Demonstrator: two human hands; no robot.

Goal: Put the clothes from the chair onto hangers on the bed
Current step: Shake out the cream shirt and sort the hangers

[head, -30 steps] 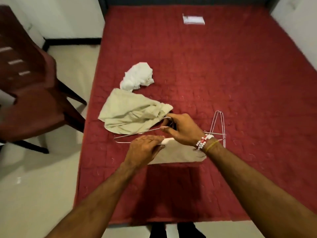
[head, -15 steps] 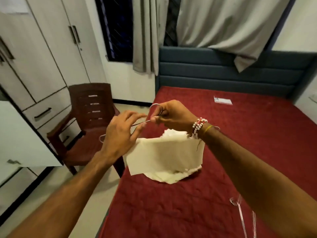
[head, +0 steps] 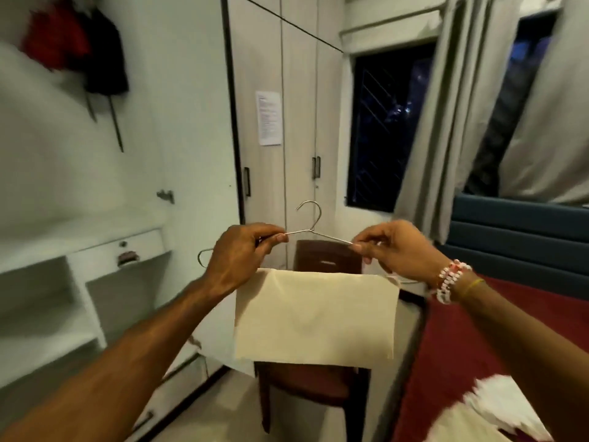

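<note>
"Head view: what sits at the centre?"

"A thin silver wire hanger (head: 310,230), hook upward, held in the air by both hands. The left hand (head: 237,256) pinches its left sloping arm between thumb and fingers. The right hand (head: 395,250) pinches the right sloping arm the same way. Each grip is closed on the wire."

"And the garment?"

"A cream rectangular cloth (head: 314,317) hangs flat below the hands. It is draped over the hanger's lower part, which it hides. Its top edge runs straight from one wrist to the other."

"Where are the chair and the bed?"

"The dark brown plastic chair (head: 325,258) stands on the floor behind the cloth, at 6 o'clock from the hook. The top of its backrest shows between the hands, and its seat shows under the cloth's bottom edge. The bed with the red quilted cover (head: 478,362) fills 4 o'clock. A crumpled white cloth (head: 503,406), blurred, lies on it at 5 o'clock."

"Anything else?"

"Pale wardrobe doors (head: 271,186) at 12 o'clock, with a printed sheet of paper (head: 269,118) stuck on. A dark window (head: 379,138) and a grey curtain (head: 446,122) are at 2 o'clock, and a blue padded headboard (head: 516,231) at 3 o'clock. A beaded bracelet (head: 449,280) circles the right wrist."
</note>
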